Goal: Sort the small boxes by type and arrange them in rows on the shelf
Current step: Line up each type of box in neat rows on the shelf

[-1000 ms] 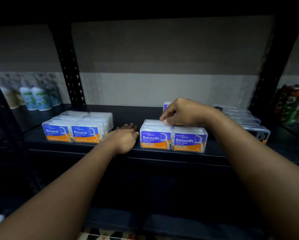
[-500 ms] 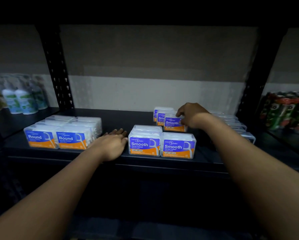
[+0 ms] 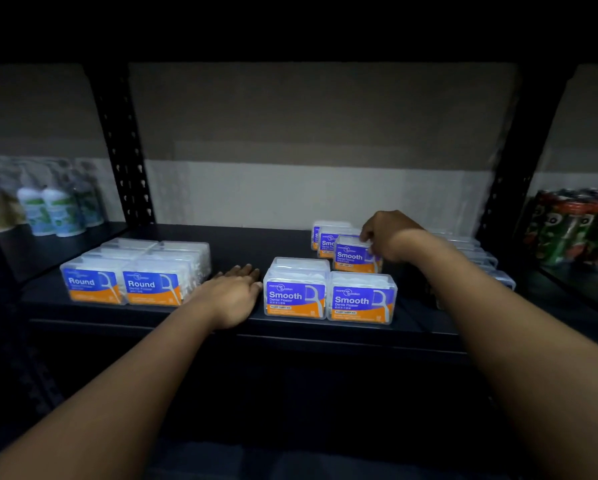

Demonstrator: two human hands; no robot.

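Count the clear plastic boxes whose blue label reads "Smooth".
5 show a label: two at the shelf's front edge, one gripped by the right hand at, two behind it. More may be hidden behind these.

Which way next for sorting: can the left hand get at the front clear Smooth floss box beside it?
Probably yes: the left hand lies flat beside the front-left clear plastic Smooth floss box, nothing between them.

Readable in large white letters: "Round" on the blue-and-orange labels of the two front boxes at left (image 3: 94,285) (image 3: 151,287), and "Smooth" on the two front boxes at centre (image 3: 294,299) (image 3: 361,304) and on the box further back (image 3: 354,257) (held at its right edge by the right hand (image 3: 389,233)). Beneath each word, a smaller line, probably "Dental Flosser", too blurred to be sure. On the box behind it (image 3: 327,242), only "Smo" showing.
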